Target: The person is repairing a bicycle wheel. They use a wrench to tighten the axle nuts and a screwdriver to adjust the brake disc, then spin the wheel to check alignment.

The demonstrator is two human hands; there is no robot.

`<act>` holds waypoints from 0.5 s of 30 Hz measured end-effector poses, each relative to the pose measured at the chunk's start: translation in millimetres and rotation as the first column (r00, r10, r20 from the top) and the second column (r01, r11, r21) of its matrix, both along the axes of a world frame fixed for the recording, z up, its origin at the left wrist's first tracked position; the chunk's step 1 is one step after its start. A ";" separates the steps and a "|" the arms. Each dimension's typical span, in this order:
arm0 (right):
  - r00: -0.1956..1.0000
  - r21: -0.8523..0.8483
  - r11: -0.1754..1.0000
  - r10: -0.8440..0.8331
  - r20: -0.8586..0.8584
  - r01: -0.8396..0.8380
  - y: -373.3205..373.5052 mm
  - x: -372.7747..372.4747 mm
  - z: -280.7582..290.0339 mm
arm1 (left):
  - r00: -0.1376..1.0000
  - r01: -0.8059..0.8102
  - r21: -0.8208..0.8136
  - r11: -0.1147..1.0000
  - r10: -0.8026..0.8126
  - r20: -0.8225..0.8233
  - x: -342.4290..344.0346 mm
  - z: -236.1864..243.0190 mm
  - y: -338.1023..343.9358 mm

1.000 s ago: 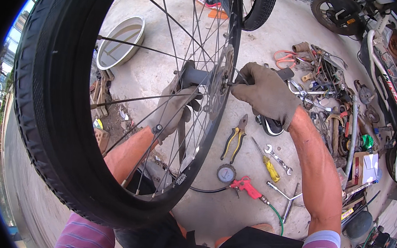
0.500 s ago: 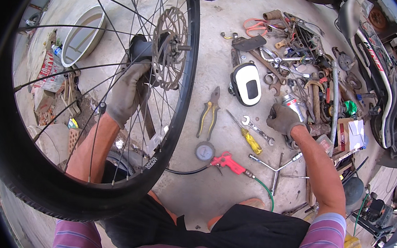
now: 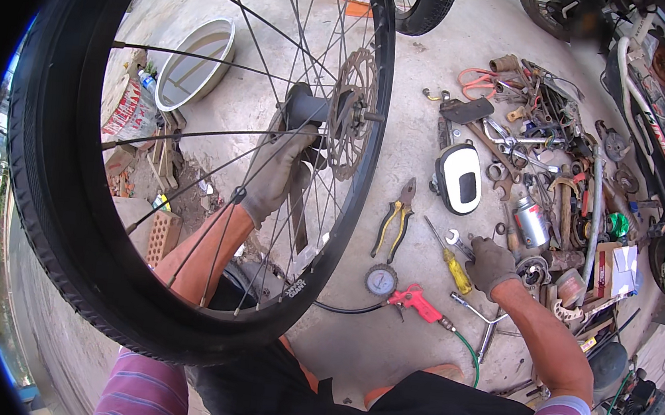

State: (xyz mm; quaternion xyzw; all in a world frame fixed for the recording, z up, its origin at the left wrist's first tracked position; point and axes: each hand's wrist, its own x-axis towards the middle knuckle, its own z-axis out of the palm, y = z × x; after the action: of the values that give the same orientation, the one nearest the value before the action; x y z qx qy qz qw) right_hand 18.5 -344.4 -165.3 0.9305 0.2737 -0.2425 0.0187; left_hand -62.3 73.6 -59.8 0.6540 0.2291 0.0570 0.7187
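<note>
My gloved left hand [image 3: 276, 170] grips the hub [image 3: 308, 107] of an upright bicycle wheel [image 3: 48, 204], behind its spokes and beside the disc brake rotor [image 3: 352, 73]. My gloved right hand [image 3: 491, 264] is down among the tools, fingers curled over an open-end wrench [image 3: 454, 238], most of which it hides. Just left of it lie a yellow-handled screwdriver [image 3: 456, 271] and pliers [image 3: 394, 217]. A silver spray can [image 3: 532, 225] lies above the hand, and a white-and-black object [image 3: 458, 178] sits farther back.
A heap of tools [image 3: 534, 107] covers the right side. An air gun with gauge [image 3: 412, 299] lies in front. A water basin [image 3: 199, 59] and brick [image 3: 161, 239] show through the spokes. A motorbike [image 3: 661, 199] stands at the right, another tire [image 3: 432, 9] behind.
My right hand has left the rotor area and moved down and right to the wrench among the tools. My left hand still holds the wheel at the hub; the view has shifted slightly.
</note>
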 end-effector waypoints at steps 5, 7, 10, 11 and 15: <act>0.998 -0.002 1.000 -0.015 0.063 0.015 -13.1 -1.3 -22.9 | 0.994 -0.096 -0.111 0.989 0.090 -0.057 2.0 10.6 -6.0; 0.997 0.007 0.999 -0.045 0.055 0.045 -12.1 0.5 -25.0 | 0.992 -0.109 -0.114 0.987 0.102 -0.068 3.1 11.4 -7.0; 0.996 0.026 0.996 -0.085 0.017 0.084 -9.1 2.0 -20.4 | 0.999 -0.047 -0.131 0.990 0.043 -0.028 3.5 9.9 -3.4; 0.997 0.018 0.997 -0.078 -0.007 0.078 -8.8 3.5 -17.5 | 0.999 -0.010 -0.137 0.991 0.005 -0.038 3.4 9.6 -0.4; 0.999 0.019 0.999 -0.033 0.008 0.033 -12.3 8.7 -6.7 | 0.999 0.037 -0.085 0.996 -0.040 -0.029 0.1 6.6 6.9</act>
State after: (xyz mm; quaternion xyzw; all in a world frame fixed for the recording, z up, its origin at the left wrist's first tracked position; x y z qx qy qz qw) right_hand 27.1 -356.7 -172.1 0.9361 0.2604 -0.2363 0.0071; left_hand -62.1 80.5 -53.3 0.6281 0.2299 0.0233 0.7430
